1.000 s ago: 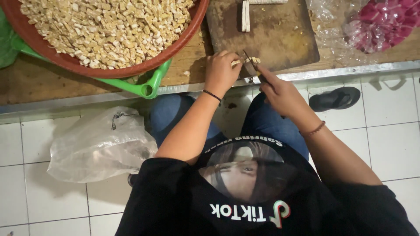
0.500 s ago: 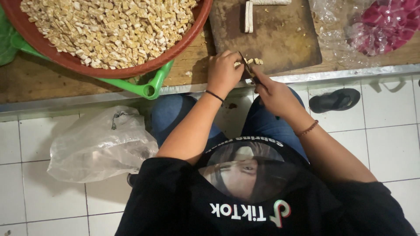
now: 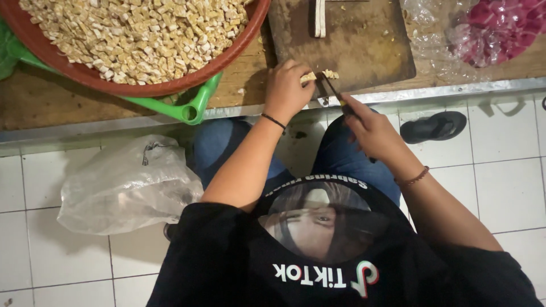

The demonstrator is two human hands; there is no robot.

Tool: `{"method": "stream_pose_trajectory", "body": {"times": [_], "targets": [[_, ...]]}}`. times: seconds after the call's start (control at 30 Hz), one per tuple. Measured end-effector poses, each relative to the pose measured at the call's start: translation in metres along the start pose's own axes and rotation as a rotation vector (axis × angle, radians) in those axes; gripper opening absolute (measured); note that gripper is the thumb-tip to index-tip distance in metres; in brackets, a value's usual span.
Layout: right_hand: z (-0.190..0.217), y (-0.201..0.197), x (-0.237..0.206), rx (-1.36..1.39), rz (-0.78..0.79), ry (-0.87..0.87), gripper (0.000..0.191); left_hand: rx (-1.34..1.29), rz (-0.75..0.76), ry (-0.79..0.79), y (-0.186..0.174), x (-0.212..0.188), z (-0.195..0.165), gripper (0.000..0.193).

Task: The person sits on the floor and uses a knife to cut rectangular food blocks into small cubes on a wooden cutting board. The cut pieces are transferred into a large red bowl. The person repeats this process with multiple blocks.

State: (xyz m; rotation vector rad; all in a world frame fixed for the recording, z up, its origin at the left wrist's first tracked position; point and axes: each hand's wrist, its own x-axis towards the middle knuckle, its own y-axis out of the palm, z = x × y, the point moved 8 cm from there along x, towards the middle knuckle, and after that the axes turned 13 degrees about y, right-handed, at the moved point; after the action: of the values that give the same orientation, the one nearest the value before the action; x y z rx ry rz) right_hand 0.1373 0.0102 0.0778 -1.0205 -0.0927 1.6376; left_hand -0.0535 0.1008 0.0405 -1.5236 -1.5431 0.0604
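Note:
My left hand (image 3: 284, 91) presses down a pale strip of food (image 3: 318, 75) at the near edge of a dark wooden cutting board (image 3: 364, 45). My right hand (image 3: 369, 131) grips a knife (image 3: 333, 91) whose dark blade rests on the strip just right of my left fingers. A few small cut bits lie by the blade. Two more pale strips (image 3: 319, 17) lie at the board's far edge. To the left stands a red basin (image 3: 227, 59), heaped with several small pale cubes (image 3: 136, 34).
A green plastic stand (image 3: 190, 108) sticks out under the basin on the wooden table with its metal edge (image 3: 455, 91). A clear bag of pink pieces (image 3: 495, 28) lies at the right. On the white tile floor are a crumpled plastic bag (image 3: 125, 185) and a black sandal (image 3: 435, 126).
Both hands stay at the board's near edge. My right hand and the knife have shifted slightly against the strip, and the view has tilted a little.

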Motion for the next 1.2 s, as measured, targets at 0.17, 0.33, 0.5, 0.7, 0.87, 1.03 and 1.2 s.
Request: {"method": "stream_pose_trajectory", "body": {"times": [0.17,0.33,0.5,0.7,0.87,1.03,1.2], "targets": [[0.025,0.002,0.002,-0.060,-0.032,-0.147,0.053,-0.003,0.035,-0.005,-0.003,0.003,0.001,0.013],[0.040,0.014,0.016,-0.075,-0.005,-0.126,0.052,-0.042,0.058,-0.047,-0.003,0.004,0.003,0.007],[0.044,0.020,0.023,-0.069,0.017,-0.148,0.052,-0.014,0.025,-0.022,-0.006,0.004,0.001,0.006],[0.027,0.021,0.018,-0.127,-0.034,-0.155,0.054,0.001,0.050,-0.047,0.000,0.002,0.005,0.007],[0.012,0.014,0.004,-0.151,-0.041,-0.192,0.053,-0.009,0.033,-0.039,-0.002,0.002,0.003,0.008],[0.001,0.006,0.001,-0.055,-0.029,-0.076,0.053,-0.027,0.045,-0.015,-0.008,0.003,0.000,0.015],[0.018,0.005,0.004,-0.053,-0.037,-0.136,0.053,-0.057,0.065,-0.052,-0.009,0.004,0.005,0.013]]}}
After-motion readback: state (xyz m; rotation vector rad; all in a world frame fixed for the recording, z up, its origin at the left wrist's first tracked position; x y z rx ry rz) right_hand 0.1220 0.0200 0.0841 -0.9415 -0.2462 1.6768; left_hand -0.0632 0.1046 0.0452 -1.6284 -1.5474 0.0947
